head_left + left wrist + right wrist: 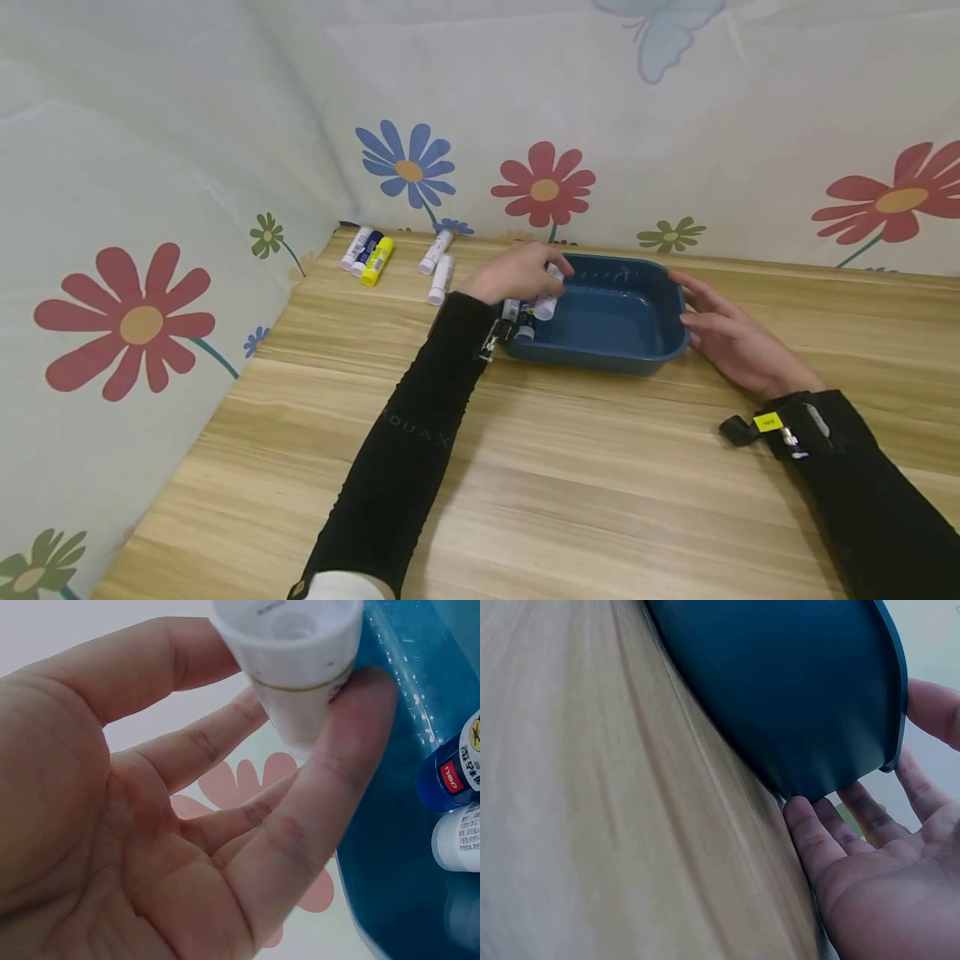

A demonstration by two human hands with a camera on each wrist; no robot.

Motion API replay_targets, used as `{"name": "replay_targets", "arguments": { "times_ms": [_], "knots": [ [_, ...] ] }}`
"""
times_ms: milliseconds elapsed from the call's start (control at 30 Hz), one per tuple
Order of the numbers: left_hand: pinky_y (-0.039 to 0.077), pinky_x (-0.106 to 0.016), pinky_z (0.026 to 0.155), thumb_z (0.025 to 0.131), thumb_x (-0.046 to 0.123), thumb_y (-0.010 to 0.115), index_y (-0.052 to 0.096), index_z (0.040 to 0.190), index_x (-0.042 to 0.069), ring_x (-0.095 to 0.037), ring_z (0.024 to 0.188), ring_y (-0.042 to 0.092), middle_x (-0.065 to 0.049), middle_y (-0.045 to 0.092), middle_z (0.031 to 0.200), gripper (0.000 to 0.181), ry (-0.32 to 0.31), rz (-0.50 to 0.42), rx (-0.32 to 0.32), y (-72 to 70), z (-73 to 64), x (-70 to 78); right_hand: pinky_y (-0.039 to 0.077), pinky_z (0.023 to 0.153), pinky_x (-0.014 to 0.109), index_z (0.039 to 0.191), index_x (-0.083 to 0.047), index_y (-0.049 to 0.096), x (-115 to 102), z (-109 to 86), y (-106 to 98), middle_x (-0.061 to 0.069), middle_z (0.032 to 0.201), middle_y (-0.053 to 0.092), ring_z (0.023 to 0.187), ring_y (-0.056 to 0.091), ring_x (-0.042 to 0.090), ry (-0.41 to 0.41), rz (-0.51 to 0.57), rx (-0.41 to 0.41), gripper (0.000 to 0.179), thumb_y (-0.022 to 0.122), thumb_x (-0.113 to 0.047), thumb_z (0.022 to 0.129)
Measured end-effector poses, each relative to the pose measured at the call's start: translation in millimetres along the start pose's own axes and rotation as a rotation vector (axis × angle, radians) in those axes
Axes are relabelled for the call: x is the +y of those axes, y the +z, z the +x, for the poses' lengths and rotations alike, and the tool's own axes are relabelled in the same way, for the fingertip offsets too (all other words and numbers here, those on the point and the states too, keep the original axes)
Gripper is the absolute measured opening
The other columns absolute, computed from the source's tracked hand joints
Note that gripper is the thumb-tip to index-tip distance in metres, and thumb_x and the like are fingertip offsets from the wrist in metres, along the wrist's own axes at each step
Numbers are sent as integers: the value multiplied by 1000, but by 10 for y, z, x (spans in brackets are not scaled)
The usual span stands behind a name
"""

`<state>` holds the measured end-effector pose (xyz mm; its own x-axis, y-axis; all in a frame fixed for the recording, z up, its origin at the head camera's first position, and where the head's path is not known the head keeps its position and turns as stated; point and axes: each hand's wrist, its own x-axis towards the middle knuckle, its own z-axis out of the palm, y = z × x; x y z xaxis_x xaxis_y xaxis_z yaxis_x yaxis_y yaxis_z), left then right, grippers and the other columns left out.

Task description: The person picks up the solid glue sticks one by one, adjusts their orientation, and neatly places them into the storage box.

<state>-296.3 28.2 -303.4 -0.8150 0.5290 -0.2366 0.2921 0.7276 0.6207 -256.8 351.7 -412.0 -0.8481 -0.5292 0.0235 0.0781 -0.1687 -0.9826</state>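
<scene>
Pinching a white glue stick between thumb and fingertips, the person's left hand is hovering over the left end of the blue tray, which is sitting on the wooden table near the flowered backdrop. Two more sticks, one with a dark blue label and one white, are already lying inside the tray at that same end. The right hand is resting against the tray's right wall with its fingers straight and relaxed, touching the rim rather than curling round it, as if steadying it. Beyond the tray's left end, five more sticks are lying on the table by the backdrop: a white, a dark blue and a yellow one together, then two white ones nearer the tray. The stick in hand is looking light, rigid and smooth, so I'd judge it liable to slip or roll; a hold across the middle of the barrel seems safest, rather than by the cap, which might pull off.
</scene>
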Motion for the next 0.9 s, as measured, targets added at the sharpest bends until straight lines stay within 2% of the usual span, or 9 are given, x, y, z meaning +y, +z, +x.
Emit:
{"name": "replay_targets", "arguments": {
  "times_ms": [200,400,567,700,900],
  "knots": [
    [51,-39,72,97,16,57,60,130,13,-25,66,54,-5,56,78,34,3,0,5,10,3,12,42,99,18,158,-23,16,-15,-6,2,2,161,10,131,40,5,-5,-19,13,61,35,-2,104],
    [53,-40,73,96,17,60,61,129,12,-34,73,58,-6,57,76,34,3,-7,32,17,-32,-24,42,99,20,158,-21,16,11,-3,43,1,160,12,130,41,5,-22,-7,-5,61,34,0,103],
    [57,-41,82,94,16,63,63,127,9,-25,75,64,-7,66,91,34,-11,-30,24,35,-45,-91,41,100,20,158,-23,16,48,20,83,3,162,5,133,37,5,-6,-13,-12,62,35,-1,104],
    [57,-38,82,94,16,65,61,127,9,-23,76,64,-9,66,97,35,-25,-44,-9,43,5,-86,41,100,20,158,-22,16,55,27,61,3,161,10,133,38,8,-16,2,-8,62,34,-1,103],
    [55,-37,83,93,19,67,59,126,12,-24,76,65,-6,65,91,35,-71,46,-47,27,83,14,41,101,20,158,-21,16,39,-12,6,2,159,12,134,37,10,-32,15,-11,61,34,0,103]
  ]
}}
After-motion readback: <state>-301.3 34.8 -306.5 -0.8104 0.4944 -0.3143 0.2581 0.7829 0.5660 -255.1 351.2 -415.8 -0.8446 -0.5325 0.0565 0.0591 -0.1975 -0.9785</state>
